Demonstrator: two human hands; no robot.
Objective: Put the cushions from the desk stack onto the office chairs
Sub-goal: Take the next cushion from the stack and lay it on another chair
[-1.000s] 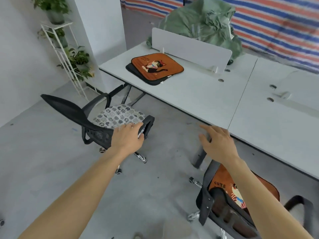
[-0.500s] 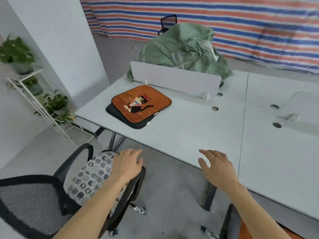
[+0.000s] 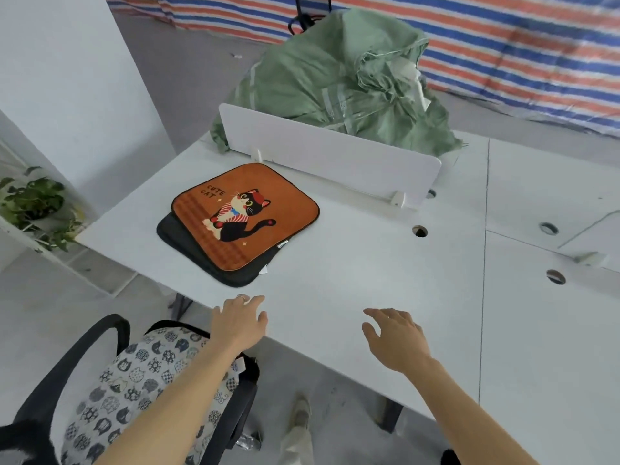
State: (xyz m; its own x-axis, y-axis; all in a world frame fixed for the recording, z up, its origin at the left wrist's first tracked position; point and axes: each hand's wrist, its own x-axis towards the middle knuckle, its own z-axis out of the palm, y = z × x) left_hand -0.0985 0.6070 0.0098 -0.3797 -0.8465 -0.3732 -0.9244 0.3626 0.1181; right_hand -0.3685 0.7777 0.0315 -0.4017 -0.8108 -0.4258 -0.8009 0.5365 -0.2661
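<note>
Orange cushion [image 3: 245, 216] nearer (left hand [image 3: 240, 325] at desk [image 3: 369, 280]).

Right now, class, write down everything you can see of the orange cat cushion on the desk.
The orange cat cushion is a flat, rounded fabric square with a thin dark edge. It shows a cartoon black cat in a striped top and red hat, the words CUTE CAT, and a small tag at one near corner. It lies face up, skewed on the desk, atop a dark cushion that peeks out left and front, near the white divider panel. Neither left hand nor right hand touches it.
</note>
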